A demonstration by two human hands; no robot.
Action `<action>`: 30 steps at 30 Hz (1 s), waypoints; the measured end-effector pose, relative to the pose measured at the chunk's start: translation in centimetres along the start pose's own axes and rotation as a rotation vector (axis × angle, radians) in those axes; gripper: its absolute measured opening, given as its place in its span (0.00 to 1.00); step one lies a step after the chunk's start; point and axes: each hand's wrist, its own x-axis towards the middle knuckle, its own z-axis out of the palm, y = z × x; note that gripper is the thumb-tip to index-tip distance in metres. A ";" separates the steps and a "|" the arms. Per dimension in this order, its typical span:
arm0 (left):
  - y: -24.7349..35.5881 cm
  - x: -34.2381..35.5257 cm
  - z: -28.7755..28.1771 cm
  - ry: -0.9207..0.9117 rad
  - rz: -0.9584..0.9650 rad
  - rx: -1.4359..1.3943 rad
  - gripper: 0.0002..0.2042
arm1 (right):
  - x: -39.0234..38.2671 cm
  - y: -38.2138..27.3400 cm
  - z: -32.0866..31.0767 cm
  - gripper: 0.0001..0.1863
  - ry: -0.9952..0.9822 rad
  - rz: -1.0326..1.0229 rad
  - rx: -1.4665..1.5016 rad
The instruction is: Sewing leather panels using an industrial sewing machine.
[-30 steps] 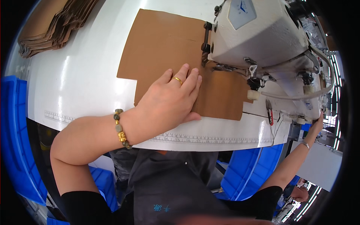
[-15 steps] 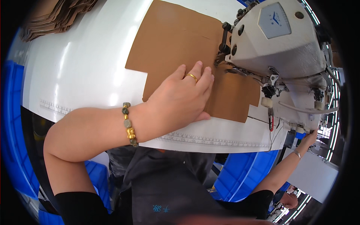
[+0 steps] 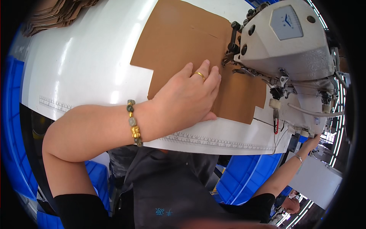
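Flat on the white table, a brown panel of thin, leather-like sheet with notched corners point(image 3: 179, 38) runs under the head of a sewing machine point(image 3: 263, 57). My left hand point(image 3: 187, 97) rests palm down on the panel, its fingers stretched toward the presser foot and needle area. A gold ring and a beaded bracelet are on it. The machine head hides part of the panel on the right. My right hand point(image 3: 313, 143) reaches out to the far right end of the machine, where its fingers are hidden.
A stack of brown pieces point(image 3: 53, 15) lies at the table's far left. A printed ruler scale point(image 3: 213, 143) follows the near edge. Blue bins point(image 3: 244, 177) stand below the table. Red-handled tweezers or snips point(image 3: 276, 124) hang beside the machine. Another person is at the lower right.
The view has shifted slightly, moving the panel, machine and my left hand a little in the picture. Both hands keep the same places on the panel and at the machine's end.
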 end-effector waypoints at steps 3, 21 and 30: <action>-0.1 0.0 0.0 0.004 0.004 -0.003 0.39 | 0.2 0.0 -0.5 0.22 -0.016 -0.005 0.010; 0.0 0.2 -0.1 0.026 -0.011 0.001 0.38 | -1.4 0.3 0.5 0.25 0.005 -0.060 0.000; -0.3 0.2 -0.5 -0.008 -0.012 -0.014 0.38 | -5.1 0.8 3.6 0.21 -0.026 -0.142 0.078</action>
